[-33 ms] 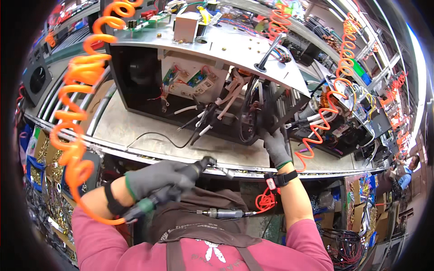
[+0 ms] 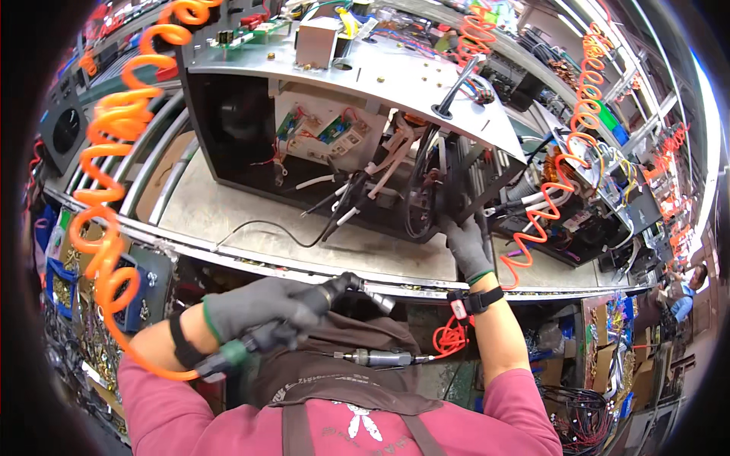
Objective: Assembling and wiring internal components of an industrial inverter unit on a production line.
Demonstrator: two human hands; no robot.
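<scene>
My left hand (image 2: pixel 262 308), in a grey glove, is closed around an air ratchet wrench (image 2: pixel 328 292). The tool's angled head and silver socket point right, in front of the bench edge. An orange coiled hose (image 2: pixel 97 197) runs to its rear end. My right hand (image 2: pixel 469 251), also gloved, reaches into the lower right front of a black metal cabinet (image 2: pixel 251 190) with a silver top plate (image 2: pixel 365 87). Its fingers look curled at a dark part there, but the tips are hidden. Loose cables (image 2: pixel 353 194) with white sleeves hang out of the cabinet's open front.
The cabinet stands on a metal-topped bench (image 2: pixel 365 257). A second open unit (image 2: pixel 574 220) is to its right, behind a red coiled hose (image 2: pixel 536 228). A straight air screwdriver (image 2: pixel 372 358) lies across my apron. Bins of small hardware (image 2: pixel 62 285) stand at the left.
The wrench's socket now angles down to the right and shows more clearly. My left hand has shifted slightly left and the orange hose swings left. My right hand stays at the cabinet.
</scene>
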